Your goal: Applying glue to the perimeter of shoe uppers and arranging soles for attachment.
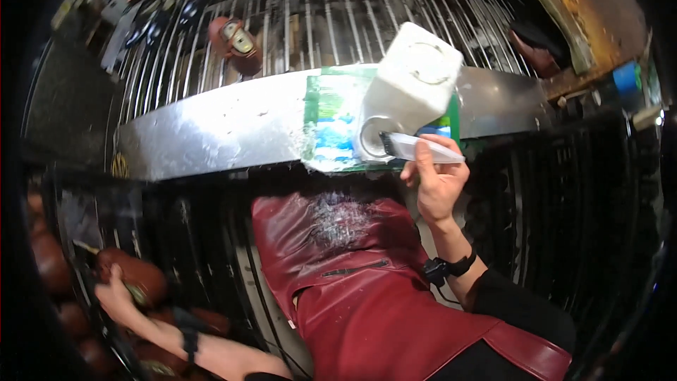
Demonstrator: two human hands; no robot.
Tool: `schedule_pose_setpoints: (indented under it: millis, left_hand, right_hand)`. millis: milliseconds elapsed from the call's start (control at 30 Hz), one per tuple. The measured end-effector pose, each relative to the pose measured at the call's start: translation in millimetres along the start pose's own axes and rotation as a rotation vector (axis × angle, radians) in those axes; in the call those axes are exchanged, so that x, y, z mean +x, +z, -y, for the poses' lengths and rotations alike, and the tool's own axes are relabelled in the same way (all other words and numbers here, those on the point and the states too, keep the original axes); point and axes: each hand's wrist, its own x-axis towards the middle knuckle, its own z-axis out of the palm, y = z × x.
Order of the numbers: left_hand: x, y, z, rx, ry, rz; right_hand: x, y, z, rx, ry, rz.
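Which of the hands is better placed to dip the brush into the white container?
Right hand: it holds the brush at the white container. Left hand is low, on a brown shoe.

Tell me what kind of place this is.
Probably a shoe-making workshop: brown shoes on a metal bar rack, a glue-spattered steel bench, and the right hand dipping a brush at a white container.

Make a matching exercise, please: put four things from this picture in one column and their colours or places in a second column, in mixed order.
Things:
1. brush
2. shoe
3. apron
4. white jug

Colour or place:
A. dark red
B. in the right hand
C. tilted above the metal bench
D. under the left hand, low at the left

Pairs: 1-B, 2-D, 3-A, 4-C
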Motion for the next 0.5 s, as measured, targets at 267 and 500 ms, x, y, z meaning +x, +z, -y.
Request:
schedule_pose_setpoints:
  millis: [267,500]
  left_hand:
    - [-165,110,-6,-1.717,-0.141,0.452]
    - [-197,147,-78,-1.665,0.682,1.095]
  right_hand:
    - [21,9,-32,-0.585,-0.295,0.131]
    - [8,17,-30,-0.410,-0.078,0.014]
